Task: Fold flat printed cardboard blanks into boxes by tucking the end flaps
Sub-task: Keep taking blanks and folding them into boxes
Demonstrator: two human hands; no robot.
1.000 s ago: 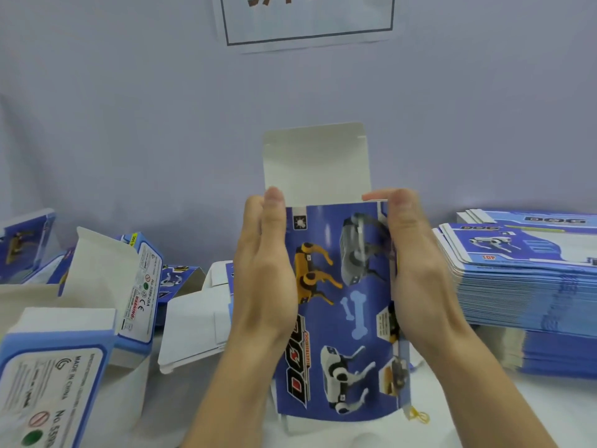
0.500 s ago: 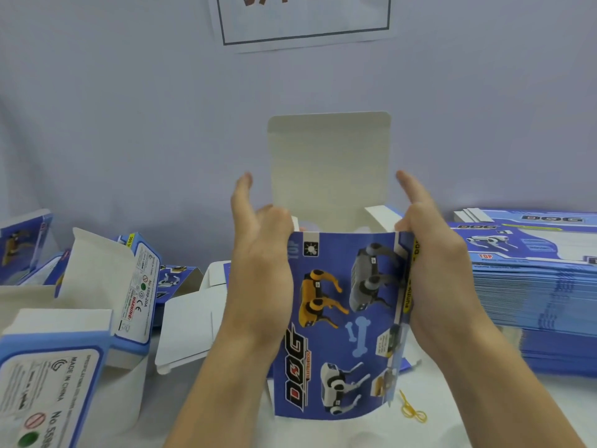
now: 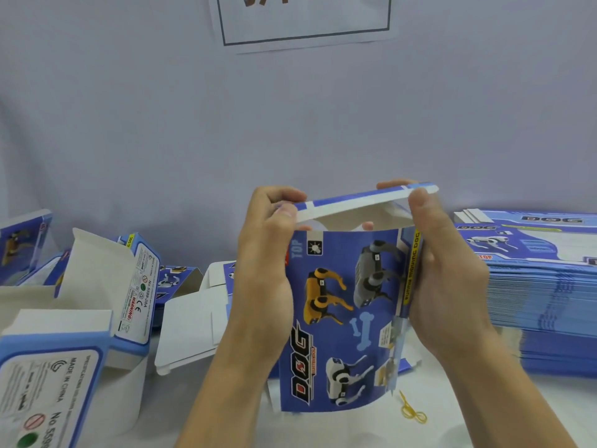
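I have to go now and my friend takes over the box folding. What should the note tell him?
Left hand grips the box's left side, thumb and fingers pinching the top flap.
Right hand grips the right side and pinches the same flap.
The box is held upright above the table; the flap is bent over the opening, not yet tucked.
Flat blanks are stacked on the right; folded boxes lie on the left.
Left: tuck this flap in, then check the bottom end, which is out of sight.

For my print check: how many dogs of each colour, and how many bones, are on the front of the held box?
Front of the box:
Yellow dog: 1
Grey dog: 1
White dog: 1
Light blue bones: 2
Total: 5
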